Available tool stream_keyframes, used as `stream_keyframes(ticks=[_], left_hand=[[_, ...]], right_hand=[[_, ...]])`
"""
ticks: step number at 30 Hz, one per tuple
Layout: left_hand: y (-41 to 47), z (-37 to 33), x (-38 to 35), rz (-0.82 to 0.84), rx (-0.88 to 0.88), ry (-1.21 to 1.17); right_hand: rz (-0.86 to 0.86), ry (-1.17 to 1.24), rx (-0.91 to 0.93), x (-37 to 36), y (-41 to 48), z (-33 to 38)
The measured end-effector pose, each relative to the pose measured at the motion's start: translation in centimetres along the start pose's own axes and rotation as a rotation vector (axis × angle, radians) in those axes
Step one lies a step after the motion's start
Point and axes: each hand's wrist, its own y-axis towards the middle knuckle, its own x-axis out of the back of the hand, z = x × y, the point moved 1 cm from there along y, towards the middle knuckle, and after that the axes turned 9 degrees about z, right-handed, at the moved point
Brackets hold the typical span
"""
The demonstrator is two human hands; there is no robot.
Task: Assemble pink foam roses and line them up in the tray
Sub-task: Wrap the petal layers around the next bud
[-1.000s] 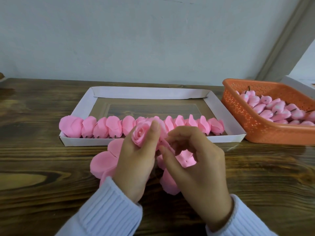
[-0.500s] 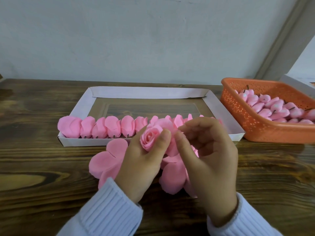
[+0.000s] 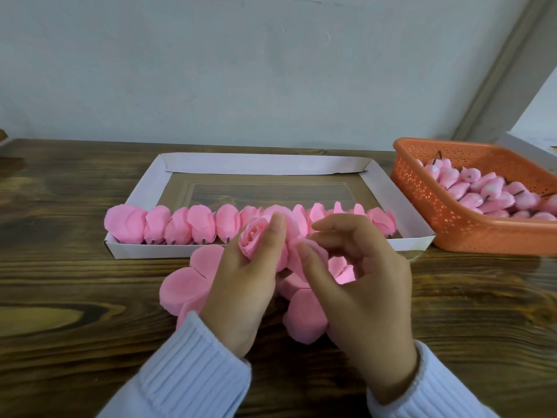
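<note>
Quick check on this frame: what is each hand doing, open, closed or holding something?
Left hand: holding the rose, fingers curled round it.
Right hand: appears to pinch an outer petal of that rose.

Rose in progress [image 3: 256,236]: pink foam, tightly spiralled centre facing up, gripped in the left hand [image 3: 247,282] just in front of the tray. Outer petal layer [image 3: 310,251]: hangs loose beside the bloom, the right hand [image 3: 361,285] curled round it with the thumb on top. Finished roses [image 3: 199,224]: one row, lying on their sides, touching, along the tray's near wall. Tray [image 3: 265,168]: shallow white card, rectangular, flat on the table. Loose petal pieces [image 3: 184,285]: pink, lobed, flat on the table under the hands.
</note>
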Motion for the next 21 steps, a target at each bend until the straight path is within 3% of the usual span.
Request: stream_keyframes(ticks=[10,15,21], left_hand=[[-0.33,0.10,-0.21,0.144,-0.119,0.282],[-0.54,-0.22,-0.49,0.277,-0.137,0.239],[-0.68,-0.66,-0.77,0.280,-0.154,0.243]], right_hand=[[-0.102,-0.010,-0.052,0.58,0.35,-0.06],[-0.099,0.155,-0.156,0.70,0.42,-0.25],[-0.067,0.345,-0.141,0.56,0.54,0.29]])
